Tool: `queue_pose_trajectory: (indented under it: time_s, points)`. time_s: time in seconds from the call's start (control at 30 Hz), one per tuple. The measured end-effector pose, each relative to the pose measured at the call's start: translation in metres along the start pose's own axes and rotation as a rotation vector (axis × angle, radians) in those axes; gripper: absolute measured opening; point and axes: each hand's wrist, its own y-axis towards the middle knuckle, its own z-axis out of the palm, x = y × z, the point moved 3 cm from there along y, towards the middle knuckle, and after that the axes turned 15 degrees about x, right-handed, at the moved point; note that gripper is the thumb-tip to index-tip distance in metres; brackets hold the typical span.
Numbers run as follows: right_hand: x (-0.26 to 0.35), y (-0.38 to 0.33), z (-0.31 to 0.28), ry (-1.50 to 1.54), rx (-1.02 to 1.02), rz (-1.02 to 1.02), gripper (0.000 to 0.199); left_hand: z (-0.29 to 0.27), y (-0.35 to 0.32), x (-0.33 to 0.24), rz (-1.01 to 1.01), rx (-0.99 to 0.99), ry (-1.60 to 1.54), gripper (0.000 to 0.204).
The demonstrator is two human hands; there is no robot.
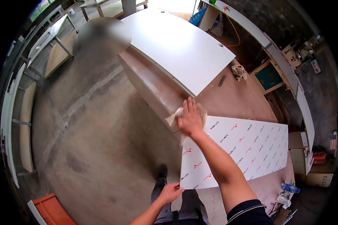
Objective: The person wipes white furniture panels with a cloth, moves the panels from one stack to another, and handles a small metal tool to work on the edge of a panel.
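Observation:
A white panel (248,153) under a film with black and red print lies on a brown worktable (236,95). At its near left corner, my left hand (171,193) is closed with the fingertips on the edge. My right hand (191,119) presses a pale cloth (173,117) at the panel's far left corner, fingers stretched forward over it. Parts of the cloth show on both sides of that hand. Just beyond my fingertips is the near corner of a larger plain white panel (180,47), with a round hole near its right corner.
A crumpled rag (239,72) and a small dark flat strip (222,81) lie on the worktable. Along the right runs a long bench (289,69). A plastic bottle (291,188) stands out at lower right. Racks with boards (60,52) line the left; an orange-red tray-like piece (52,210) is at lower left.

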Motion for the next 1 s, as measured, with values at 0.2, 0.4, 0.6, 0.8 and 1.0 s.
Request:
queue_pose_trajectory:
  time_s: [0.2, 0.4, 0.6, 0.8, 1.0]
  points:
    - [0.039, -0.116, 0.031, -0.047, 0.319, -0.172, 0.080, 0.010, -0.019, 0.003, 0.067, -0.306, 0.492, 0.025]
    - [0.050, -0.241, 0.060, 0.093, 0.372, -0.478, 0.083, 0.025, -0.038, 0.097, -0.293, -0.102, 0.419, 0.029]
    - [0.025, -0.095, 0.024, -0.062, 0.095, -0.095, 0.079, 0.006, -0.099, 0.171, -0.452, -0.274, 0.301, 0.033]
    - [0.028, -0.291, 0.062, 0.255, 0.253, -0.279, 0.070, -0.009, -0.097, 0.163, -0.466, -0.323, 0.068, 0.033]
    - [-0.279, -0.407, 0.007, 0.129, -0.197, 0.793, 0.062, -0.029, -0.074, 0.146, -0.323, -0.406, -0.116, 0.032]
